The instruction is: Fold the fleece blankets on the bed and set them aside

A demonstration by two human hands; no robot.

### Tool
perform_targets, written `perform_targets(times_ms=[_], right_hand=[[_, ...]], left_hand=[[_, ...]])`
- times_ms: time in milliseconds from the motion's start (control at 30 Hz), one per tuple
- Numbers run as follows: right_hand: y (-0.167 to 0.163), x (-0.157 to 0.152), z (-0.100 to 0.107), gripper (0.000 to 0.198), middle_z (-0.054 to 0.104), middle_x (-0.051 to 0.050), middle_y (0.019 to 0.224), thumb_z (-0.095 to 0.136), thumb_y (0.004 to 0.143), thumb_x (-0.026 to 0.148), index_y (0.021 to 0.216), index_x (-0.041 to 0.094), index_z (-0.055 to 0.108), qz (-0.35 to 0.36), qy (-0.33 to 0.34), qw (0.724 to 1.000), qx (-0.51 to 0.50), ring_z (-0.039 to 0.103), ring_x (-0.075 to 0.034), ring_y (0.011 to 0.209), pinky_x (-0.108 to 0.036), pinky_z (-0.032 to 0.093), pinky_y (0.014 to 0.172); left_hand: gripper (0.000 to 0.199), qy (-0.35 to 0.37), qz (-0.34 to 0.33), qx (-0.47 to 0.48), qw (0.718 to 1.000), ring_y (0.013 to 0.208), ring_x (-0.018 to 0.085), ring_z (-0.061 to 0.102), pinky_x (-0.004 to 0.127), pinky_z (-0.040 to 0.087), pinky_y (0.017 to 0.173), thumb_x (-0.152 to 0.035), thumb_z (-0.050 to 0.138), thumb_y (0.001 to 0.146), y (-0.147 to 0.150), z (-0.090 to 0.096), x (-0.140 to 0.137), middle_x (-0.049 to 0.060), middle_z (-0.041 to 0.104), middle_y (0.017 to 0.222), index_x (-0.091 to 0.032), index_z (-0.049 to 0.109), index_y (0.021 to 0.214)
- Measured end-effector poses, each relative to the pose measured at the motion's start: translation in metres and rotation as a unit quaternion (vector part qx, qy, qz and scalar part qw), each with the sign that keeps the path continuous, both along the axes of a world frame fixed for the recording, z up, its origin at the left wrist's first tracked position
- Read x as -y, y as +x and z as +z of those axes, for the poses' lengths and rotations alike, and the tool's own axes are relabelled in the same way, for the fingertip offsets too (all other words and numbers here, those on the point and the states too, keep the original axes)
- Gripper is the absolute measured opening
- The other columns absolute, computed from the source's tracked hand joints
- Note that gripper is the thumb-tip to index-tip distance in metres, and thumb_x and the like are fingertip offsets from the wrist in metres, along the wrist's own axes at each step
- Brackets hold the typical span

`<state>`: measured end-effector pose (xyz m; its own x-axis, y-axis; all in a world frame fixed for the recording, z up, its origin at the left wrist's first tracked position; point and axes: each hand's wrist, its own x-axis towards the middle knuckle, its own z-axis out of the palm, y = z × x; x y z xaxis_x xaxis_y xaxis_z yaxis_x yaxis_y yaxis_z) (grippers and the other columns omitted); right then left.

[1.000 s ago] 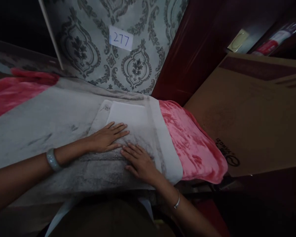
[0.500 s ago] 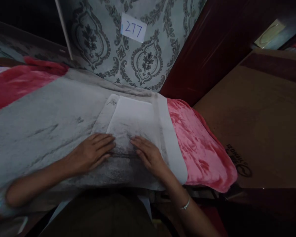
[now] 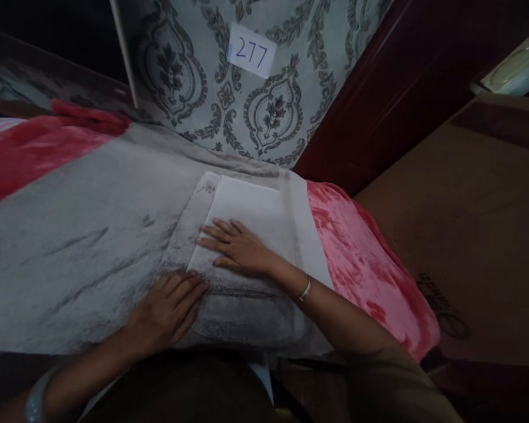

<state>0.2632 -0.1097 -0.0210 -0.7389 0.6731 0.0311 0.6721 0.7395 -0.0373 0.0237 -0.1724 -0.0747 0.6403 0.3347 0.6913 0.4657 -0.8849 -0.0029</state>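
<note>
A folded rectangle of pale grey plush cloth (image 3: 251, 202) lies on a larger grey plush cover (image 3: 114, 194). A small dark mark shows at its far left corner. My right hand (image 3: 235, 247) lies flat on the folded cloth, fingers spread and pointing left. Nearer to me, my left hand (image 3: 171, 305) rests palm down by the cloth's near left corner, its fingers stretched out close together. Neither hand grips anything that I can see.
Pink and red plush fabric (image 3: 357, 258) extends past the cover on the right, and more red fabric (image 3: 48, 147) lies at the left. A large cardboard box (image 3: 458, 223) stands on the right. Behind is a patterned wall with a paper marked 277 (image 3: 252, 50).
My right hand has moved left and away from me across the folded cloth, its fingers spreading. My left hand has come slightly nearer to me. The view has shifted a little.
</note>
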Motion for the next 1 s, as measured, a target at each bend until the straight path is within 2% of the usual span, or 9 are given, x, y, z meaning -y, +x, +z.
perform_targets(times_ms=[133, 233, 367, 433, 500, 600, 700, 833, 1000], right_hand=[[0.010, -0.042, 0.001, 0.058, 0.017, -0.001, 0.167, 0.033, 0.105, 0.051, 0.159, 0.032, 0.024, -0.096, -0.008, 0.995, -0.002, 0.011, -0.025, 0.154, -0.055, 0.014, 0.123], [0.021, -0.067, 0.006, 0.056, 0.018, -0.001, 0.167, 0.032, 0.105, 0.049, 0.158, 0.032, 0.026, -0.189, -0.025, 0.982, -0.011, 0.013, -0.027, 0.154, -0.058, 0.016, 0.122], [0.040, -0.066, 0.019, 0.054, 0.020, -0.007, 0.166, 0.033, 0.106, 0.045, 0.157, 0.027, 0.032, -0.288, -0.034, 0.956, -0.047, 0.016, -0.030, 0.153, -0.061, 0.018, 0.120], [0.048, -0.047, 0.024, 0.054, 0.020, -0.009, 0.166, 0.032, 0.106, 0.043, 0.157, 0.026, 0.031, -0.280, -0.028, 0.957, -0.078, 0.014, -0.029, 0.154, -0.061, 0.019, 0.119], [0.052, -0.022, 0.027, 0.053, 0.019, -0.008, 0.167, 0.031, 0.106, 0.044, 0.156, 0.028, 0.032, -0.240, -0.027, 0.966, -0.089, 0.012, -0.028, 0.154, -0.061, 0.019, 0.119], [0.050, 0.018, 0.025, 0.053, 0.020, -0.006, 0.167, 0.035, 0.105, 0.048, 0.155, 0.031, 0.034, -0.166, -0.035, 0.984, -0.061, 0.010, -0.028, 0.154, -0.061, 0.019, 0.119], [0.045, 0.042, 0.020, 0.056, 0.020, -0.006, 0.167, 0.038, 0.104, 0.050, 0.156, 0.031, 0.032, -0.112, -0.037, 0.993, -0.029, 0.009, -0.026, 0.154, -0.059, 0.018, 0.120], [0.049, 0.036, 0.013, 0.059, 0.018, -0.004, 0.167, 0.039, 0.103, 0.052, 0.157, 0.031, 0.028, -0.087, -0.030, 0.996, -0.011, 0.009, -0.025, 0.154, -0.057, 0.013, 0.122], [0.071, -0.010, 0.005, 0.062, 0.015, -0.002, 0.168, 0.037, 0.103, 0.056, 0.159, 0.032, 0.024, -0.139, -0.042, 0.989, -0.027, 0.007, -0.027, 0.155, -0.059, 0.013, 0.121]], left_hand=[[0.039, 0.019, 0.004, 0.001, 1.000, 0.104, 0.024, 0.063, 0.039, 0.050, 0.092, -0.011, 0.054, 0.086, 0.000, 0.000, 0.000, 0.010, 0.071, 0.106, -0.015, 0.064, 0.124], [0.036, 0.024, 0.008, -0.002, 1.000, 0.103, 0.023, 0.062, 0.038, 0.049, 0.093, -0.011, 0.054, 0.086, -0.001, -0.001, 0.000, 0.010, 0.071, 0.106, -0.014, 0.064, 0.120], [0.037, 0.037, 0.009, -0.001, 0.999, 0.104, 0.024, 0.062, 0.039, 0.049, 0.092, -0.011, 0.053, 0.085, -0.001, -0.003, 0.000, 0.011, 0.071, 0.107, -0.014, 0.063, 0.121], [0.037, 0.045, 0.007, 0.004, 0.999, 0.103, 0.024, 0.062, 0.040, 0.049, 0.092, -0.010, 0.054, 0.085, -0.003, -0.003, -0.002, 0.012, 0.071, 0.107, -0.014, 0.064, 0.120], [0.037, 0.043, -0.004, 0.007, 0.999, 0.102, 0.024, 0.062, 0.041, 0.048, 0.092, -0.009, 0.055, 0.084, -0.004, 0.000, -0.003, 0.012, 0.071, 0.107, -0.014, 0.063, 0.120], [0.035, 0.023, -0.010, 0.020, 1.000, 0.097, 0.024, 0.061, 0.043, 0.046, 0.093, -0.010, 0.055, 0.085, 0.001, 0.013, -0.005, 0.010, 0.071, 0.106, -0.017, 0.062, 0.119], [0.032, 0.018, -0.019, 0.011, 1.000, 0.100, 0.024, 0.059, 0.043, 0.043, 0.094, -0.015, 0.054, 0.088, 0.020, 0.024, -0.005, 0.009, 0.071, 0.109, -0.017, 0.061, 0.120], [0.035, 0.034, -0.030, -0.024, 0.999, 0.107, 0.025, 0.058, 0.042, 0.040, 0.094, -0.023, 0.043, 0.094, 0.052, 0.019, -0.002, 0.009, 0.069, 0.117, -0.018, 0.063, 0.122], [0.035, 0.014, -0.020, -0.036, 0.999, 0.108, 0.024, 0.057, 0.040, 0.038, 0.094, -0.020, 0.046, 0.093, 0.057, 0.001, 0.000, 0.008, 0.068, 0.120, -0.020, 0.063, 0.124]])
